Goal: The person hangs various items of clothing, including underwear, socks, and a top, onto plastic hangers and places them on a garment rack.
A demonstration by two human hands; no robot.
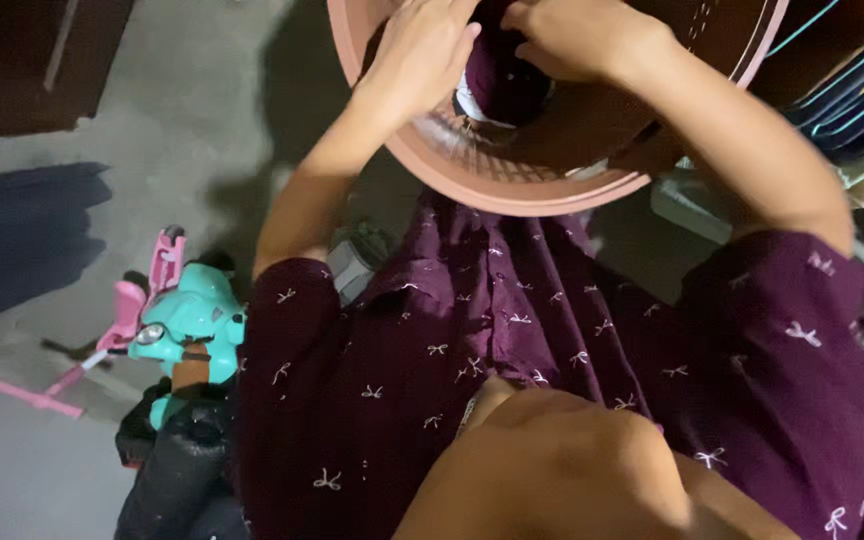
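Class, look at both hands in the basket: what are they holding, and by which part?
Both the left hand and right hand grip a dark maroon cloth by its upper edge, inside the round pinkish basket.

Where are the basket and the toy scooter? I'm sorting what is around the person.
Basket [512, 190], head view, near rim.
Toy scooter [192, 315], head view, teal front body.

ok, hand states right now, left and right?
Left hand: closed on dark maroon cloth inside the pink basket.
Right hand: closed on the same cloth.
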